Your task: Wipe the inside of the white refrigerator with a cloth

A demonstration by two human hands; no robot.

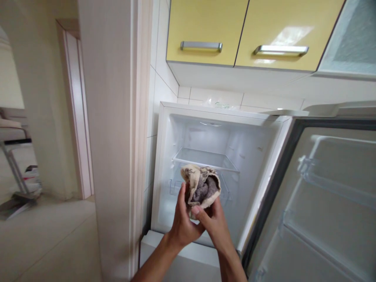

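Both hands hold a bunched cloth [204, 188], cream outside with dark marks and grey-brown in its folds. My left hand [184, 225] grips it from the left and below, fingers closed against it. On the other side, my right hand [216, 225] has its thumb pressed on the front lower edge, with its other fingers partly hidden behind. The cloth is in front of an open refrigerator [252, 184]. Behind it I see a glass shelf [205, 156] and, lower down, a clear drawer or tray partly covered by the cloth.
The refrigerator door [337, 196] stands wide open on the right, with clear door racks. Yellow cabinets [205, 23] with metal handles hang above. A pale door frame [117, 137] rises close on the left. Beyond it, a dustpan [17, 203] rests on the tiled floor.
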